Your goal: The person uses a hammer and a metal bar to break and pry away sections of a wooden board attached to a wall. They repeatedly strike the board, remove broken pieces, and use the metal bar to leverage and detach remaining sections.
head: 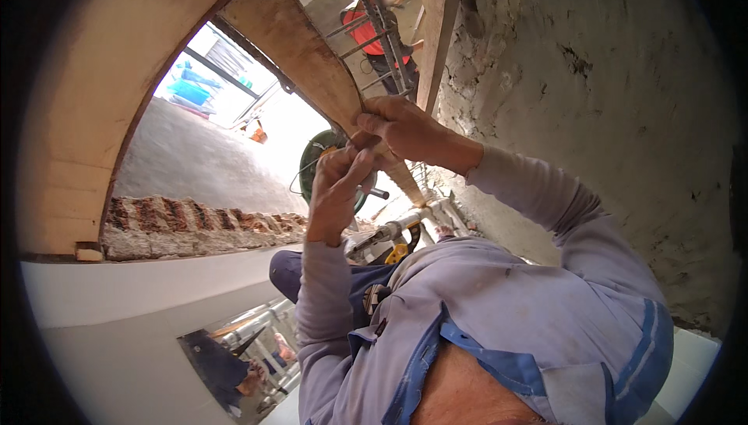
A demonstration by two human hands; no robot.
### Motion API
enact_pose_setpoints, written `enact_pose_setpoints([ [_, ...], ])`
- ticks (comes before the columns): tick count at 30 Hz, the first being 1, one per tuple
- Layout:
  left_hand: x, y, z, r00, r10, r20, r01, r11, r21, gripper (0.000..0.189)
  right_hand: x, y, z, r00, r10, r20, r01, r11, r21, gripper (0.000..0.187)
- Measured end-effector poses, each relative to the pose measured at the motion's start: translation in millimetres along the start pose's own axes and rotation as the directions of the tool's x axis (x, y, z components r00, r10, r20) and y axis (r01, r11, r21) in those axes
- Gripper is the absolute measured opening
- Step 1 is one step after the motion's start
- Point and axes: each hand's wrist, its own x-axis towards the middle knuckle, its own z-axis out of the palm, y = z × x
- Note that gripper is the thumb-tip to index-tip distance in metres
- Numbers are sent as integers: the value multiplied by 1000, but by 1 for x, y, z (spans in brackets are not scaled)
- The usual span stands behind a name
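Observation:
My left hand [339, 188] and my right hand [409, 131] meet in front of me with bent fingers. Both are at the edge of a long, worn wooden board [292, 27] that slants down from the upper left and passes behind them. My right fingertips lie against the board's edge. The left thumb and forefinger come together just below. Whatever may be between the fingers is hidden by them. Beneath the left hand, a dark rod-like end [378, 192] sticks out, partly covered. A dark green bucket [310, 162] with a wire handle stands lower down behind that hand.
A rough cement wall [584, 103] rises on the right beside a wooden post [444, 27]. A rebar cage [380, 33] stands before a person in a red and black top [362, 30]. Broken brickwork [198, 217] edges the left. A yellow-handled tool [397, 252] and metal pipes [403, 223] are near my waist.

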Motion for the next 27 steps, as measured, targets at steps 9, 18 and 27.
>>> enact_pose_setpoints([
  [9,-8,25,22,985,120,-122,-95,976,194,26,15,-10,-5,961,183,208,-270,789,552,25],
  [18,-6,76,20,915,240,323,-356,108,928,17,17,18,5,962,169,213,-263,769,583,16],
  [27,74,111,-19,592,3,806,-653,-584,482,71,12,0,3,996,70,50,-65,994,-87,22],
])
